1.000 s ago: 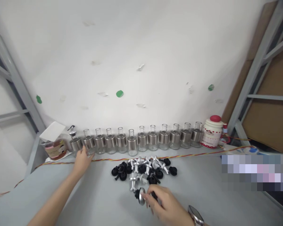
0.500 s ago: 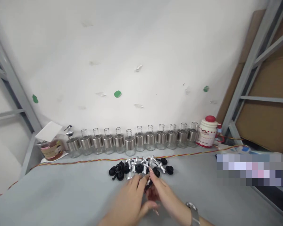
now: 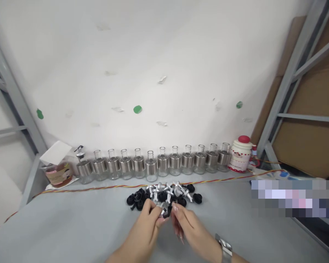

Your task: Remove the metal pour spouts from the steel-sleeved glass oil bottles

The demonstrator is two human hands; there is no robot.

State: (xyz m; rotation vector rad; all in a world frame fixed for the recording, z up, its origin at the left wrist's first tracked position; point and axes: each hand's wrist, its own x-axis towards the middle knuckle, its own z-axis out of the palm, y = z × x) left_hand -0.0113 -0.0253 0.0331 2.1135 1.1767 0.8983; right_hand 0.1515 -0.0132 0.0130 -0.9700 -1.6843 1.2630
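Observation:
My left hand [image 3: 144, 226] is closed, its thumb and fingers gripping a silver pour spout [image 3: 163, 209]. My right hand [image 3: 190, 226] meets it from the other side, with thumb and forefinger pinched at a small black stopper [image 3: 169, 208] against the spout's right end. Fingers partly cover both pieces, so I cannot tell how far they are joined. Just beyond my hands lies a loose pile of silver spouts [image 3: 169, 192] and black stoppers [image 3: 138, 196]. One black stopper [image 3: 197, 198] lies at the pile's right edge.
Several glass bottles with steel collars [image 3: 151, 167] stand in a row along the wall. The leftmost wears a pourer [image 3: 80, 152]. A red-lidded jar [image 3: 240, 155] and a labelled container [image 3: 59, 176] flank them. A twisted red-yellow cord [image 3: 106, 187] crosses the grey table [image 3: 79, 223].
My left hand has turned and drawn slightly left, and a silver spout now shows in its grip. My right hand has shifted slightly, its fingertips now pinched beside that spout.

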